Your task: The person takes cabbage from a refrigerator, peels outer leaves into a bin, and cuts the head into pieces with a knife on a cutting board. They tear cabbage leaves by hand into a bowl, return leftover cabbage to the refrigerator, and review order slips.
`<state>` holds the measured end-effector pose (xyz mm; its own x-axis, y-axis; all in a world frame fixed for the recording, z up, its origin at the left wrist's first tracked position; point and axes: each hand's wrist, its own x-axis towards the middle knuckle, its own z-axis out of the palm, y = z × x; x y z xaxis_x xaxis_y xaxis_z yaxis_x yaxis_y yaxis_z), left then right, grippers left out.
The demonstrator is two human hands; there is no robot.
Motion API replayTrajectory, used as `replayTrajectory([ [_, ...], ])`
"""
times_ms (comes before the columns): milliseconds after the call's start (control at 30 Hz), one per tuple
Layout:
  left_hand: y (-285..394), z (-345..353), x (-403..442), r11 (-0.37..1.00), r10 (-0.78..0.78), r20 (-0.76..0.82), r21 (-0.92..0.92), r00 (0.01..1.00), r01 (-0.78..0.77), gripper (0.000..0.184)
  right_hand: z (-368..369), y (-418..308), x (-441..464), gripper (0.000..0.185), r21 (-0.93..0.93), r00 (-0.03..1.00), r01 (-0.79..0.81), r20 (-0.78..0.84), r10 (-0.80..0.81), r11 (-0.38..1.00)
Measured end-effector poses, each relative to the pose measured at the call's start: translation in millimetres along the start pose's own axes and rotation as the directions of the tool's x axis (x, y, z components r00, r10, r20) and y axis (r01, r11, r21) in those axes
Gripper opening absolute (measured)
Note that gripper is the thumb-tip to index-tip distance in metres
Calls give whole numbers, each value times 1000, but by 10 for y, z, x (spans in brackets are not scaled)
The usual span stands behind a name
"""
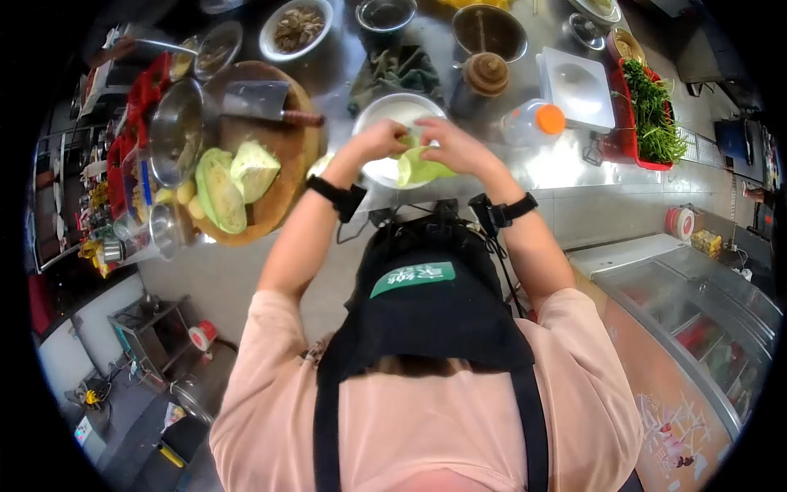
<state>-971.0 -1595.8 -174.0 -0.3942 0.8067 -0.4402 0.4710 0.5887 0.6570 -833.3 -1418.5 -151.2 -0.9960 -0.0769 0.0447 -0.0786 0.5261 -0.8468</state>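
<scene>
Over a white bowl [375, 116] at the front of the steel counter, my two hands are close together at a pale green cabbage leaf [420, 169]. My left hand [379, 139] has its fingers closed in a pinch on the leaf's upper left part. My right hand [452, 146] grips it from the right with bent fingers. Part of the leaf and of the bowl's inside is hidden under my hands. To the left, cut cabbage pieces [219, 190] rest on a round wooden chopping board [283, 156], below a cleaver [257, 100].
A plastic bottle with an orange cap [551, 120] and a white scale [576, 86] stand to the right, by a red basket of green vegetables [652, 115]. Behind the bowl lies a dark cloth [398, 74]. A metal bowl [176, 135] overlaps the board's left side.
</scene>
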Motion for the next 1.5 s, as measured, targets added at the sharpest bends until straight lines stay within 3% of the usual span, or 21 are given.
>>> replayTrajectory([
  [33,57,-95,-54,948,35,70,-318,997,-11,23,41,-27,71,20,-5,996,89,-19,-89,996],
  [67,237,-226,-182,924,-11,134,-378,991,61,16,-40,-205,162,21,31,984,-125,135,119,992],
  [167,25,-226,-292,826,21,120,-561,992,50,23,-30,-343,309,20,53,962,-250,123,242,967],
  [300,355,-419,-614,774,-27,87,-629,996,76,32,93,-306,382,21,72,980,-186,-61,191,980],
  [367,350,-389,-588,884,-20,58,-465,998,44,29,102,-343,426,24,82,982,-186,-28,189,979],
  [433,263,-283,-517,972,220,-153,-49,963,-230,26,71,-350,470,23,52,982,-188,44,186,981],
  [500,252,-285,-600,954,285,-214,-32,934,-299,21,21,-326,479,21,23,977,-188,107,184,982],
  [567,220,-331,-702,811,24,-311,-550,950,-200,17,-4,-186,403,14,579,903,-380,66,424,721],
  [600,78,-286,-673,778,-102,-493,-581,864,-239,16,1,-110,334,11,699,838,-400,18,545,593],
  [700,-82,-251,-675,474,-234,-578,-770,781,-428,13,85,-56,182,12,742,786,-399,-26,618,539],
  [833,138,-158,-607,670,34,-428,-661,903,-339,8,217,-147,338,16,474,882,-404,-25,471,782],
  [900,154,-37,-467,831,274,-412,-353,869,-430,12,279,-108,414,18,489,889,-392,-16,457,779],
  [1000,126,29,-391,856,101,-436,-421,894,-301,20,210,-281,387,23,917,806,-343,176,566,203],
  [1033,132,7,-388,832,-45,-425,-516,904,-201,22,185,-263,368,23,916,806,-345,177,564,205],
  [1133,204,38,-471,758,-54,-495,-586,867,-287,26,168,-161,288,19,833,817,-477,301,491,282],
  [1200,195,34,-456,703,-59,-491,-639,869,-314,27,167,2,286,16,602,878,-472,250,409,644],
  [1233,138,37,-418,820,79,-461,-474,884,-320,25,130,-19,296,16,603,878,-473,265,398,642],
  [1300,103,14,-458,911,125,-403,-315,907,-266,22,106,-164,341,11,159,938,-336,151,313,928],
  [1367,211,45,-459,921,57,-522,-303,851,-247,19,168,-118,353,11,344,937,-343,51,347,874],
  [1433,329,80,-511,912,87,-696,-233,713,-338,15,297,-11,327,13,735,849,-355,-6,529,578],
  [1500,490,39,-617,869,78,-793,-243,604,-432,15,342,282,289,14,805,745,-329,-101,659,494],
])
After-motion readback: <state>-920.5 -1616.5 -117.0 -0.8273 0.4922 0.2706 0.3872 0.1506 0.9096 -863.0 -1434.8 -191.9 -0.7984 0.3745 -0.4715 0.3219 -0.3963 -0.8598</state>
